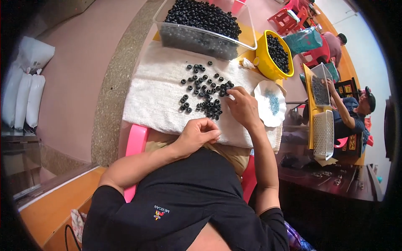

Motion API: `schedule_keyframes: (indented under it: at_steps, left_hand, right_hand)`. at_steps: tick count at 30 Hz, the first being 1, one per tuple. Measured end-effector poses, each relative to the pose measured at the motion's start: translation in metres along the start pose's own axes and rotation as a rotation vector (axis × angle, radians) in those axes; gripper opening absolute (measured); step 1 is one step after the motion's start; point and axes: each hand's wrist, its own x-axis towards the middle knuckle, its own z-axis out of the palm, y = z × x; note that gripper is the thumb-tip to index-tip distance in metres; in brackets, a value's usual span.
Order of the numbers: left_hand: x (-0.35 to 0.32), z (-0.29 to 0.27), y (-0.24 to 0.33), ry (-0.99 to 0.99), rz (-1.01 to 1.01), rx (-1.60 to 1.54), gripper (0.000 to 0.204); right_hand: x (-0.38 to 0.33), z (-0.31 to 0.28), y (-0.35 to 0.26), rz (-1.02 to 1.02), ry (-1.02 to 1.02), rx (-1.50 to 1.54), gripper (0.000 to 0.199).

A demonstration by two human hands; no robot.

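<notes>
Loose black beads [205,85], small and round with holes, lie scattered on a white towel [155,90]. Over the right edge of that scatter, my right hand [243,108] has its thumb and fingers closed at a black bead. My left hand [197,134] rests by the towel's near edge, thumb and fingers pinched together; anything between them is too small or hidden to tell. Right of my right hand, a white scalloped dish [263,111] holds tiny blue pieces.
A clear plastic bin [197,44] full of black beads stands at the back, beside a yellow basket [268,69] of the same beads. A crumpled white tissue [248,63] lies between them. At right, another person [351,113] works at a bin near a white perforated basket [323,136].
</notes>
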Motion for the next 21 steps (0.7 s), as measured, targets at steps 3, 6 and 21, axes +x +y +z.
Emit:
schedule_keyframes:
  at_steps: [3, 6, 21]
  left_hand:
    - [0.0005, -0.0011, -0.0006, -0.008, 0.016, -0.002, 0.010]
    - [0.0007, 0.0001, 0.0009, -0.007, -0.001, -0.014, 0.010]
    - [0.0022, -0.0009, -0.0024, -0.001, 0.016, -0.028, 0.009]
  right_hand:
    - [0.0007, 0.0032, 0.0012, -0.003, -0.011, 0.014, 0.020]
    - [-0.0004, 0.0018, 0.0016, 0.057, -0.043, 0.013, 0.022]
    - [-0.0023, 0.0040, 0.0055, 0.108, -0.072, 0.017, 0.023]
